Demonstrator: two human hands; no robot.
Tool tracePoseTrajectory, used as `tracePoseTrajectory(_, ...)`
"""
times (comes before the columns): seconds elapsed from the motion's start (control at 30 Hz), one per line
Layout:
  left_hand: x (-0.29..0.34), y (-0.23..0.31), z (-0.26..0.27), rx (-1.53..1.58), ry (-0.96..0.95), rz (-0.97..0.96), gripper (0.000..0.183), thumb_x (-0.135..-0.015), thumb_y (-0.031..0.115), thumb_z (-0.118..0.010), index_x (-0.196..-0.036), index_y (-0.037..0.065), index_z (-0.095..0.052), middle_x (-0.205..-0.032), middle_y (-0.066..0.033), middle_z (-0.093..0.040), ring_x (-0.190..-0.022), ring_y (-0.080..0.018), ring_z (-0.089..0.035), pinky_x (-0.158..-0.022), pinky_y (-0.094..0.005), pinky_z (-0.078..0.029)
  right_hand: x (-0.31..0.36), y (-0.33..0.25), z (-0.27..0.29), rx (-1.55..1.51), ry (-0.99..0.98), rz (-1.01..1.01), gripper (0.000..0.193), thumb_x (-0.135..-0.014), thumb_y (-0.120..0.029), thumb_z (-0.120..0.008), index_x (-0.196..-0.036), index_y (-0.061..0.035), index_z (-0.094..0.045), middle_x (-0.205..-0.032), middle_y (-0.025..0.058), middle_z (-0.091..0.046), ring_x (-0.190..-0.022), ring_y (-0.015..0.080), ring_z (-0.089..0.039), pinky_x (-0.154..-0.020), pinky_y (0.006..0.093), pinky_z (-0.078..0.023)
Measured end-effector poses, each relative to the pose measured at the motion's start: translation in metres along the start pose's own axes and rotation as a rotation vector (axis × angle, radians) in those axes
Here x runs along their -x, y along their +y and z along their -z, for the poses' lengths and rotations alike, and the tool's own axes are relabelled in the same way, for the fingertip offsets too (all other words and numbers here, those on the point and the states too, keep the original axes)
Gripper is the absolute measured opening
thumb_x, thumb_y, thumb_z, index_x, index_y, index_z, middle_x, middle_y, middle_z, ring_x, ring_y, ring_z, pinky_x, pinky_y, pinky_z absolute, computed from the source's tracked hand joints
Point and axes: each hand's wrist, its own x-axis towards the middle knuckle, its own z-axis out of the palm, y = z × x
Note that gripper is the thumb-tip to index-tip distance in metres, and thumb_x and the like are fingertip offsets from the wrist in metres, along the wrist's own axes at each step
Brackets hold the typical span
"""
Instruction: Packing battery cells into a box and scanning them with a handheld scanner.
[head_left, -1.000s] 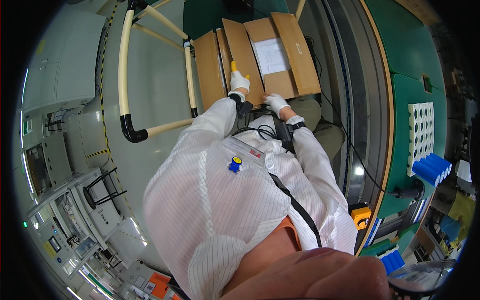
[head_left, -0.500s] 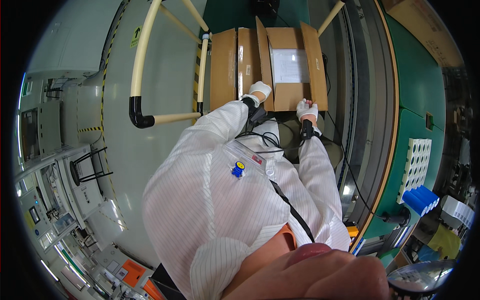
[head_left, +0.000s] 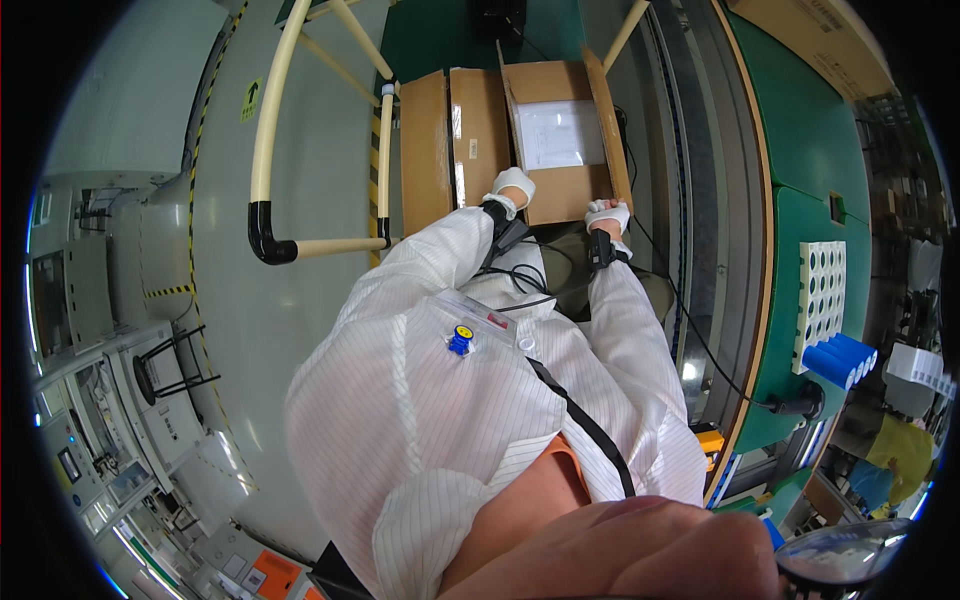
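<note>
Grip unclear: left hand (head_left: 514, 186) and right hand (head_left: 608, 214) curled at near edge of carton (head_left: 566, 194); paper (head_left: 556, 135) inside; right flap (head_left: 609, 132) stood steeper than earlier.

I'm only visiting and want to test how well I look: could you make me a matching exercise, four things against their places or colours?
Things
1. Right hand
2. White sheet
3. Blue cylinders
4. Pipe frame

Places or colours
A. Beside a white tray with round holes
B. Cream, with a black elbow joint
C. By the corner of the cardboard box that is nearest the wearer, on the right
D. Between two raised flaps

Right pairs: 1-C, 2-D, 3-A, 4-B
</note>
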Motion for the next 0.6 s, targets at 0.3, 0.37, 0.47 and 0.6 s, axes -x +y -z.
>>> tracePoseTrajectory(0.3, -0.006, -0.018, 0.024, -0.123, -0.069, -0.137, 0.038, -0.08, 0.029, -0.056, -0.094, -0.005, -0.066, -0.099, -0.0294, -0.061, -0.096, -0.0424, -0.06, -0.082, -0.044, -0.049, -0.007, 0.027, 0.02, -0.113, 0.013, 0.101, 0.039, -0.088, -0.034, -0.048, -0.055, -0.0183, -0.034, -0.048, -0.0022, -0.029, -0.044, 0.0158, -0.023, -0.041, 0.0314, -0.019)
tracePoseTrajectory(0.37, -0.007, -0.023, 0.028, -0.153, -0.091, -0.149, 0.037, -0.078, 0.027, -0.056, -0.095, -0.005, -0.066, -0.099, -0.0291, -0.062, -0.097, -0.042, -0.06, -0.083, -0.0435, -0.049, 0.0, 0.039, 0.02, -0.092, 0.028, 0.117, 0.039, -0.088, -0.034, -0.049, -0.055, -0.0184, -0.034, -0.048, -0.0024, -0.029, -0.044, 0.0156, -0.023, -0.041, 0.0314, -0.019)
tracePoseTrajectory(0.47, -0.015, -0.04, 0.031, -0.175, -0.1, -0.119, 0.037, -0.077, 0.025, -0.056, -0.096, -0.005, -0.066, -0.1, -0.0291, -0.061, -0.097, -0.042, -0.06, -0.084, -0.043, -0.049, 0.02, 0.057, 0.005, -0.051, 0.07, 0.106, 0.036, -0.089, -0.029, -0.048, -0.056, -0.0183, -0.036, -0.048, -0.0022, -0.029, -0.044, 0.0155, -0.023, -0.042, 0.0311, -0.02)
tracePoseTrajectory(0.6, -0.014, -0.034, 0.036, -0.171, -0.145, -0.13, 0.039, -0.077, 0.027, -0.057, -0.096, -0.005, -0.066, -0.101, -0.0291, -0.061, -0.098, -0.0424, -0.059, -0.084, -0.0429, -0.049, 0.002, 0.052, 0.023, 0.026, -0.007, 0.007, 0.043, -0.092, -0.041, -0.046, -0.058, -0.0156, -0.039, -0.048, 0.0003, -0.032, -0.044, 0.0166, -0.026, -0.044, 0.0314, -0.023)
